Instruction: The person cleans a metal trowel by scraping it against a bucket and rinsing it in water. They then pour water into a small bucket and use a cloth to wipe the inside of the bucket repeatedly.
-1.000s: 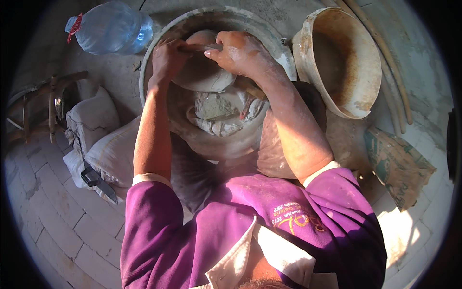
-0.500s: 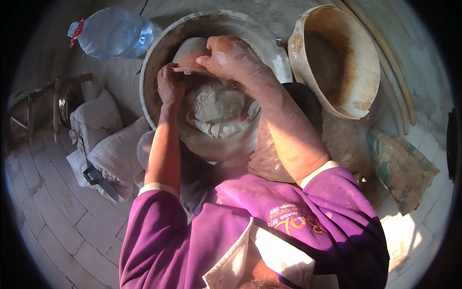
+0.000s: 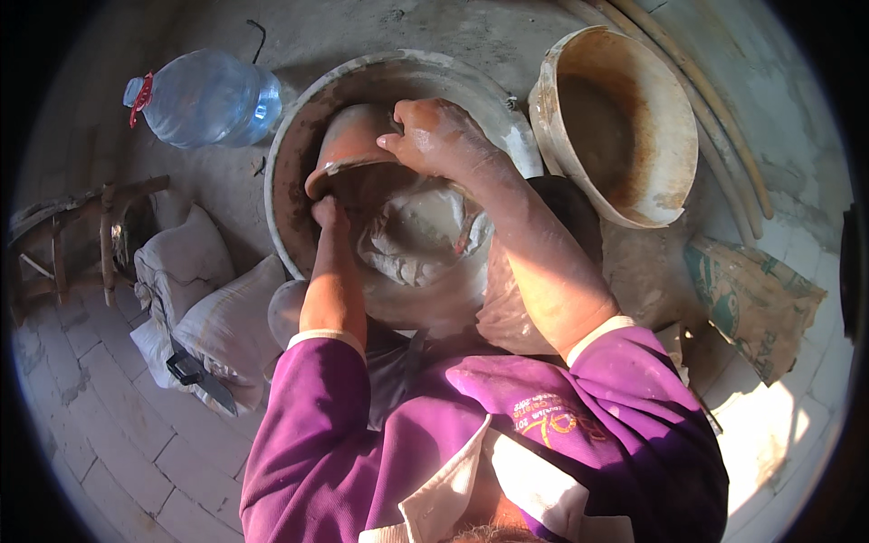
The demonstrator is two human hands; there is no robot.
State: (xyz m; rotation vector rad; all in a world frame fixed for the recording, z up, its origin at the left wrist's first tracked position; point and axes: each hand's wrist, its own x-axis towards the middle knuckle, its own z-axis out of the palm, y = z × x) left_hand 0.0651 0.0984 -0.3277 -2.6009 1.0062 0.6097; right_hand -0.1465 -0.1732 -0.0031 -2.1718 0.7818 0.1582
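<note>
A reddish clay pot (image 3: 354,138), dusted grey, is tilted inside a wide round basin (image 3: 281,195), its mouth toward me. My right hand (image 3: 439,138) grips the pot's right side near the rim, thumb toward the pot. My left hand (image 3: 329,214) reaches to the left part of the pot's mouth, its fingers hidden past the rim. Below the mouth lies a pale, wet-looking crumpled mass (image 3: 409,237) with greyish liquid in its middle; what it is made of I cannot tell. Both forearms are smeared with pale residue.
Right of the basin stands a stained off-white bucket (image 3: 670,172), beside long bent hoses (image 3: 715,95). A large clear bottle (image 3: 213,98) lies at the far left. White sacks (image 3: 231,312), a strap and a small wooden frame (image 3: 107,231) sit left; a torn paper bag (image 3: 756,303) lies right.
The pot has tipped to show more of its reddish outside and mouth. My left hand has gone from the outer rim to inside the mouth; my right hand keeps its grip.
</note>
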